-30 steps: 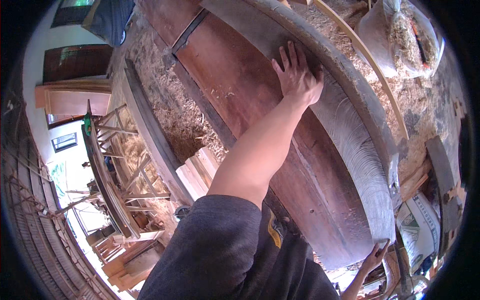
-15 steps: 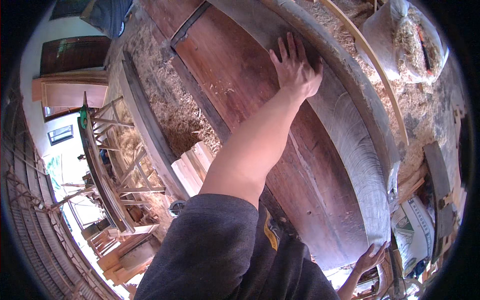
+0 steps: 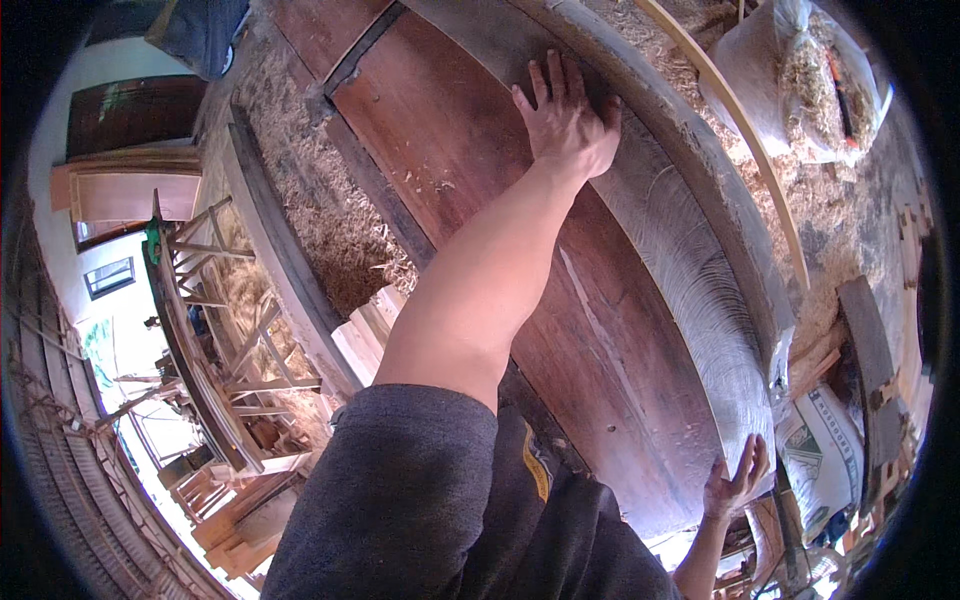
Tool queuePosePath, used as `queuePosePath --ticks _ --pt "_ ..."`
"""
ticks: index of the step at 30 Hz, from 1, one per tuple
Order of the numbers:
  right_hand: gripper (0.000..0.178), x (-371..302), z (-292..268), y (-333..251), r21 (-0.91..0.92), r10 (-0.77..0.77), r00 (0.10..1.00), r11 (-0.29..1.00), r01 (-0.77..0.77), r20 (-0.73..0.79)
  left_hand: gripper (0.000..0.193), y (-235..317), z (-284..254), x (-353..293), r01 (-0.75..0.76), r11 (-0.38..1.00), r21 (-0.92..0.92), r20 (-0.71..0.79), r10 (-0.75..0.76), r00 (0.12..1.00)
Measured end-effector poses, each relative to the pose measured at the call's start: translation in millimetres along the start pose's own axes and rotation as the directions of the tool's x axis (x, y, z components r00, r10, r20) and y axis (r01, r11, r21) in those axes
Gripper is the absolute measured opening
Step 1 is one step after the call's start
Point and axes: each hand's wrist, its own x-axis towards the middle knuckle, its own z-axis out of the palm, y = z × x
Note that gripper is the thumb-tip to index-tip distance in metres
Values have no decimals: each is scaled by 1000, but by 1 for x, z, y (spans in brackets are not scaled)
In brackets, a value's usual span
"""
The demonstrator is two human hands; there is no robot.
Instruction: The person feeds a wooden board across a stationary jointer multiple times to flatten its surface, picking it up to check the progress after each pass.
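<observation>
My left hand (image 3: 574,122) lies with fingers spread on a smooth grey curved board (image 3: 690,240). The board borders a large reddish-brown wooden panel (image 3: 600,350), which is dusty and carries a few shavings. Lower down, near the same board's pale lower end, my right hand (image 3: 735,480) has its fingers stretched out; it seems to rest on the surface. Neither hand holds anything. Along the outer side of the grey board runs a thick rough wooden rim (image 3: 700,135).
Past the rim stand a thin bent wood strip (image 3: 735,110), a clear sack of shavings (image 3: 800,85) and a white printed sack (image 3: 825,445). Sawdust covers the ground (image 3: 320,170). To the left are a long curved plank (image 3: 270,230) and stacked boards (image 3: 245,520).
My right hand has moved up along the grey board from its lower end, its fingers now turned more upward. My left hand stays flat on the board while the view shifts slightly.
</observation>
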Motion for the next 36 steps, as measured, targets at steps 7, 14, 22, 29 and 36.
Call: queuePosePath --ticks 7,14,22,29,36 --pt "48 123 39 -80 57 -380 925 923 381 -13 85 -11 -1 13 32 999 -33 -8 -32 999" --pt "43 219 63 -142 49 -464 872 885 463 156 85 -25 -6 26 43 998 -48 -24 -45 999" --pt "45 244 83 -167 113 -508 856 860 498 95 86 -52 -7 53 44 996 -77 -42 -47 998" --pt "46 270 96 -193 149 -497 860 865 480 115 84 -80 -4 82 21 994 -106 -111 -33 993" --pt "44 298 103 -219 116 -502 858 864 491 105 86 -101 0 106 1 998 -56 -100 -7 995"
